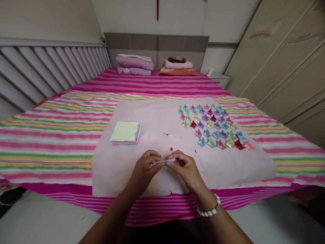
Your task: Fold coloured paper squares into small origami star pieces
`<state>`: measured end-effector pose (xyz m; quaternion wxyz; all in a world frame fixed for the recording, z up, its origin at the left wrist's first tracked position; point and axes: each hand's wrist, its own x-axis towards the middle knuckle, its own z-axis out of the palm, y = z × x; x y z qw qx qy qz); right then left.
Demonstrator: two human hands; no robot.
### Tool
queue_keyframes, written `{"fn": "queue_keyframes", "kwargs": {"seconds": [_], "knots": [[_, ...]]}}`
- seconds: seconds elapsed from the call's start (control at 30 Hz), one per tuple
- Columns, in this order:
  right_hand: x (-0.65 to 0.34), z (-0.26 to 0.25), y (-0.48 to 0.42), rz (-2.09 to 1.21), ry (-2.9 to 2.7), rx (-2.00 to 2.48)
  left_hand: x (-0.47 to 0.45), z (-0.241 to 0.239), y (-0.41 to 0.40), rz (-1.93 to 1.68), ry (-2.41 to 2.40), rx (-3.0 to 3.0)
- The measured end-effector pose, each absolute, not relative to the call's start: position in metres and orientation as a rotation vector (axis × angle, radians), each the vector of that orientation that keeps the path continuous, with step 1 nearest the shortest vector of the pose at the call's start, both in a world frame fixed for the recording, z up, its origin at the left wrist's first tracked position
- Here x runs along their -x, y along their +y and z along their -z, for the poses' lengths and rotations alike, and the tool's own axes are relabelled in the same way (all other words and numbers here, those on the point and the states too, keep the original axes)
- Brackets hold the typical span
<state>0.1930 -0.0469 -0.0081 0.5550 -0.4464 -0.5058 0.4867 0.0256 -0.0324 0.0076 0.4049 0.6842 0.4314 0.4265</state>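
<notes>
Presently, the left hand (148,166) and the right hand (183,166) met over the near half of a large pale sheet (114,171), with a lilac paper piece (170,160) between them. Each grip was closed to a narrow pinch, thumb against fingers, holding that thin, flat paper just above the sheet. A bracelet (212,211) of chunky whitish beads circled the right wrist.

The sheet was smooth and faintly creased, its front edge nicked near the middle, and it lay on a bed cover (50,135) of striped cloth in pink, white, yellow and green. On its left sat a square paper stack (125,131), pale green on top, with slightly uneven pink, purple and bluish edges. On its right stood loose rows of pointed folded shapes (210,125), crisp and many-coloured. Plain sheet stretched between those two groups, dotted with small red scraps (171,149) beyond the fingers. The sheet's front edge ran beneath the forearms.
</notes>
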Motion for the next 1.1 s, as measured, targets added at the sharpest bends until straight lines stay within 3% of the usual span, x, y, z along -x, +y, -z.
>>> {"fn": "queue_keyframes", "kwargs": {"seconds": [0.37, 0.63, 1.1], "knots": [[-0.192, 0.002, -0.048, -1.301, -1.064, 1.021, -0.025, -0.004, -0.031, -1.07, 1.116, -1.209], [-0.188, 0.01, -0.048, -1.2, -1.002, 1.024, -0.031, 0.003, -0.034, -1.097, 1.005, -1.051], [-0.184, -0.001, -0.052, -1.343, -0.946, 0.999, -0.027, 0.008, -0.033, -1.025, 0.923, -1.092]]}}
